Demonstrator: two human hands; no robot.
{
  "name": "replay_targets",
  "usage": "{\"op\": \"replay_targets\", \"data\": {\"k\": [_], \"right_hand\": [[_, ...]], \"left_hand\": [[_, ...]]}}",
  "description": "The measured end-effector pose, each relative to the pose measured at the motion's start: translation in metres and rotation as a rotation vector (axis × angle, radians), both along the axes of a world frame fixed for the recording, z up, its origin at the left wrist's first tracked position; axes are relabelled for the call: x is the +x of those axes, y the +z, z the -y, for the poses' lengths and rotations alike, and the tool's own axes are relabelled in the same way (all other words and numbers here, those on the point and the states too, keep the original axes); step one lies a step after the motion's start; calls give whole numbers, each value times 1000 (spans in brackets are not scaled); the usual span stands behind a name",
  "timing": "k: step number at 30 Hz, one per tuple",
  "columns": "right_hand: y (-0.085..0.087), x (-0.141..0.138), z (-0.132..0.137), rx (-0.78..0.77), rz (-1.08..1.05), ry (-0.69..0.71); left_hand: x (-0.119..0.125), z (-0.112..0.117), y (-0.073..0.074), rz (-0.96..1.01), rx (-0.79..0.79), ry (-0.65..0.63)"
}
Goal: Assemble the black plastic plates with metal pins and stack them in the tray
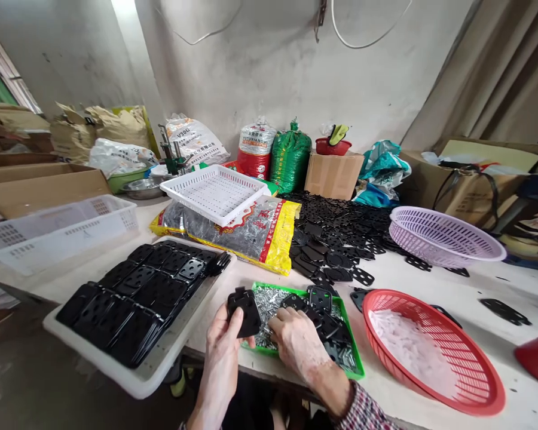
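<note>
A black plate [245, 312] with holes and rounded corners is pinched between the thumb and fingers of my left hand [224, 334]. It is held up at the left side of a green tray [357, 352]. In that tray lie small silvery metal pins [269, 303] and several loose black plates [320, 297]. My right hand [298, 343] reaches into the tray over the pins, its fingers curled down beside the plates. What its fingertips grip, if anything, is hidden.
To the left, a white tray [146, 382] holds stacked rows of black plates. A red basket [484, 334] with whitish pieces stands right, a purple basket [486, 245] behind it. Loose black plates [341, 227] are heaped at the back beside a yellow-edged bag [283, 236].
</note>
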State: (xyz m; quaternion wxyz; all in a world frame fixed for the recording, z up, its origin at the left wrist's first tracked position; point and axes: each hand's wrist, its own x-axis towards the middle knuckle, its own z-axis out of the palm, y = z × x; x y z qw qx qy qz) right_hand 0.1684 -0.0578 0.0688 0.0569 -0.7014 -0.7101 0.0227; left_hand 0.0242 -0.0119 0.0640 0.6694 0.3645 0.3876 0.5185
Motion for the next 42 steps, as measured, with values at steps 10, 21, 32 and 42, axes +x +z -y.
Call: {"op": "replay_targets", "data": {"k": [10, 21, 32, 42], "right_hand": [[-6, 20, 8, 122, -400, -48], [25, 32, 12, 370, -857, -103], [23, 27, 18, 399, -810, -167], [27, 27, 21, 407, -798, -144]], "left_hand": [[11, 14, -14, -156, 142, -155], [11, 19, -15, -371, 112, -212], [13, 26, -19, -489, 123, -212], [13, 26, -24, -408, 118, -270]]}}
